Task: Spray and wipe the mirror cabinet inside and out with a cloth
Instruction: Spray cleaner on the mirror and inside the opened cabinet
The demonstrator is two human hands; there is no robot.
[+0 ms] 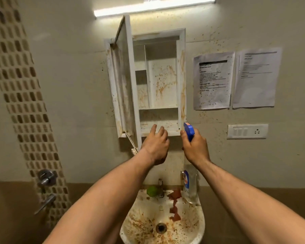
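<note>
The right hand [196, 147] grips a spray bottle [189, 130]. At its nine o'clock, the left hand [155, 147], fingers relaxed, touches the open mirror cabinet [162, 81].

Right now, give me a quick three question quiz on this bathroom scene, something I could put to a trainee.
1. True or false: the door of the mirror cabinet is closed.
2. Which hand holds the blue spray bottle? A: left hand. B: right hand.
3. Fill in the blank: the red cloth lies in the ____.

Key:
1. False, it is swung open to the left.
2. B, the right hand.
3. The sink.
</note>
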